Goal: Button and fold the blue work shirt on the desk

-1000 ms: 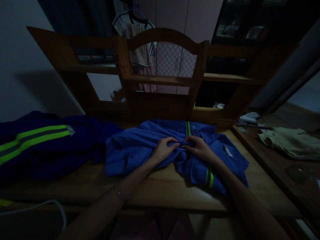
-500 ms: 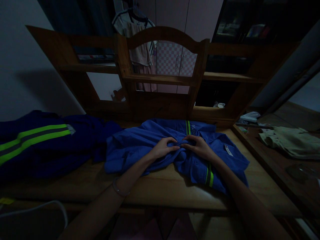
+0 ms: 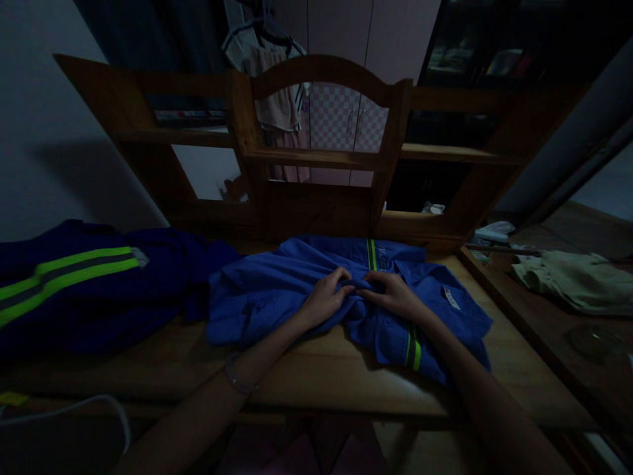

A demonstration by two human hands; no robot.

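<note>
Forearms (image 3: 279,344) angled inward, blue work shirt (image 3: 277,284) on wooden surface (image 3: 336,379) is pinched thumb-to-finger in near-closed grips of left hand (image 3: 322,301) and right hand (image 3: 397,295), left forefinger (image 3: 339,272) bent more than earlier.

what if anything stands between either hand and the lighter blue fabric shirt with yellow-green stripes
Nothing visible: the left hand and right hand both hold the lighter blue fabric shirt directly. The dark blue fabric garment with yellow-green bands lies to the left.
</note>
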